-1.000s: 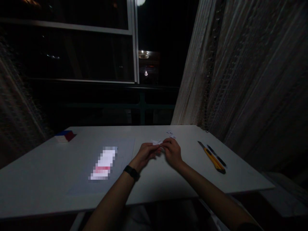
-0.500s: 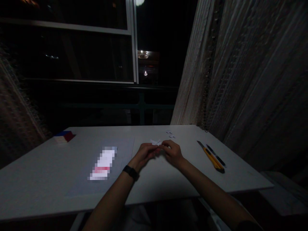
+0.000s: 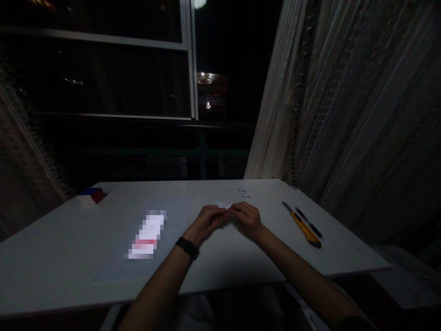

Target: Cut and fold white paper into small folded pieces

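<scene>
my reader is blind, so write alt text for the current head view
A left hand and right hand hold a small white piece over a white table. Beyond lie small white scraps; to the right, a yellow cutter and a pen; to the left, a pixelated bright patch and a cube.

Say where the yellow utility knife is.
In the head view, the yellow utility knife lies on the right side of the table, between the right hand and the nearby dark pen.
</scene>
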### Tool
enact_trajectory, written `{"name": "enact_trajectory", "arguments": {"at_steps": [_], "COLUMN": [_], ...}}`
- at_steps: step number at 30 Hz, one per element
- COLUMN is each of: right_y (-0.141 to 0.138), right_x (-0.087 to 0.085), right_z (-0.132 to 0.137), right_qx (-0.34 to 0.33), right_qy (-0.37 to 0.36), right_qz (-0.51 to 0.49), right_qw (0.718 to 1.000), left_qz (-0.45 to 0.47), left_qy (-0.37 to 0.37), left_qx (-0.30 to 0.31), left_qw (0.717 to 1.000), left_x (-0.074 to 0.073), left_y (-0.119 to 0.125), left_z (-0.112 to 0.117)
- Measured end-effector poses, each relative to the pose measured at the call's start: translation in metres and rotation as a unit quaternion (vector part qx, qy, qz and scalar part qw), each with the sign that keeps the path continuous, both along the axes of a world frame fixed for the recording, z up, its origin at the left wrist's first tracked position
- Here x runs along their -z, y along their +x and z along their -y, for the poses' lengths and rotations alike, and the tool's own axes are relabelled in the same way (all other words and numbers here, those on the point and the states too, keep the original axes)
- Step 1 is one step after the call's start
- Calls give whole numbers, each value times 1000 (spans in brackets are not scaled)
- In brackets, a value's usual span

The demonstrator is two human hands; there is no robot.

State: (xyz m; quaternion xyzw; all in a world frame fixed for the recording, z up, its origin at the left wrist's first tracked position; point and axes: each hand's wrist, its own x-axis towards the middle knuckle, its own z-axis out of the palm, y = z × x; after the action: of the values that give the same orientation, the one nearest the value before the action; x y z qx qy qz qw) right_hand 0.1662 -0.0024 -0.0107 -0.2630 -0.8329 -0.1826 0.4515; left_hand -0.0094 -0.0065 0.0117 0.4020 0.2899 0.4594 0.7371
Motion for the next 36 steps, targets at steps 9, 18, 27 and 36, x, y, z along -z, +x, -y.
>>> {"name": "enact_trajectory", "arguments": {"at_steps": [9,18,27,36], "right_y": [2,-1,-2,-29], "right_x": [1,-1,-2,1], "right_z": [-1,0,0,-1], "right_qx": [-7,17,-19,-51], "right_qy": [13,51,-3,-491], "right_qz": [13,48,-17,-367], "right_qw": [1000,997,1000,789], "left_qz": [-3,-103,-137,-285], "left_qy": [5,40,111,210], "left_qx": [14,-89,-132,-206], "left_qw": [1000,990,975,912], "left_x": [-1,8,6,15], "left_y": [0,8,10,11], "left_z": [0,-5,-3,-11]}}
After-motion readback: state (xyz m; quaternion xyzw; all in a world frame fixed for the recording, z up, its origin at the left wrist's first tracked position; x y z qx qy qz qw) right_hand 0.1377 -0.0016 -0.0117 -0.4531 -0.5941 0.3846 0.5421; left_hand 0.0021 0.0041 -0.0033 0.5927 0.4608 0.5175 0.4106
